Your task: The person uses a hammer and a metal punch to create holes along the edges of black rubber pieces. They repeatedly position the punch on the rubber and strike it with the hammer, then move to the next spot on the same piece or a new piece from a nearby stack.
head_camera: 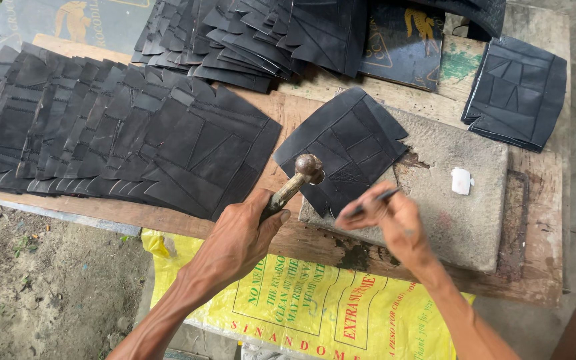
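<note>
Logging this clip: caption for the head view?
Left hand grips a hammer, right hand a thin tool on a black sheet.

The stone slab (448,220) lay bare over its right half, save a small white lump (461,181) near its far right edge. A black patchwork sheet (346,148) covered its left far corner. Overlapping black sheets (101,133) crowded the bench's (535,267) left half, and more stacks (255,40) blocked the far edge. Another pile (518,90) filled the far right corner. A narrow strip of bare wood ran along the near edge.
</note>
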